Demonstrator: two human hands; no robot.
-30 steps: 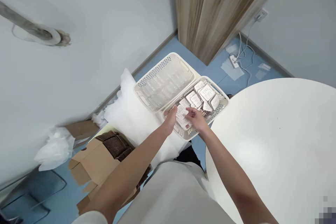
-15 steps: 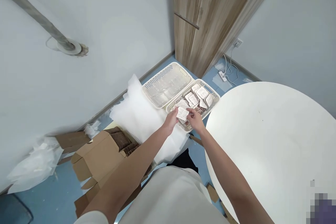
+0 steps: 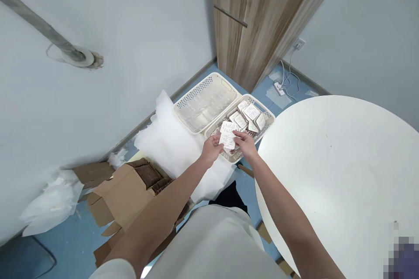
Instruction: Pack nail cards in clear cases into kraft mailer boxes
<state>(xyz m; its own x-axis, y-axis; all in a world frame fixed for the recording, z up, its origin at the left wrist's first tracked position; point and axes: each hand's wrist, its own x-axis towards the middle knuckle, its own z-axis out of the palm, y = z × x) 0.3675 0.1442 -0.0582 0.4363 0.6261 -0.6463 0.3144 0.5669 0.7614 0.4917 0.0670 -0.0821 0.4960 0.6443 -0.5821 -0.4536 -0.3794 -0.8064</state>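
Observation:
Between my two hands is a white printed card (image 3: 227, 140), its face covered in small lines of text. My left hand (image 3: 212, 147) pinches its left edge, and my right hand (image 3: 245, 143) grips its right edge. The card is over the near end of a cream plastic basket (image 3: 270, 118), which holds several similar white printed cards (image 3: 251, 112) with brownish items among them. Beside it on the left stands a second cream basket (image 3: 183, 116) with clear plastic packets (image 3: 209, 104) in it.
White foam sheeting (image 3: 170, 139) lies under and left of the baskets. An opened cardboard box (image 3: 122, 192) with dark brown packs (image 3: 148, 173) sits at the lower left. A round white table (image 3: 327, 174) fills the right. A wooden cabinet (image 3: 252, 17) and a power strip (image 3: 279, 89) are behind.
The card is turned more upright between my hands, and my left fingers have shifted to its lower left edge. The view has tilted slightly downward.

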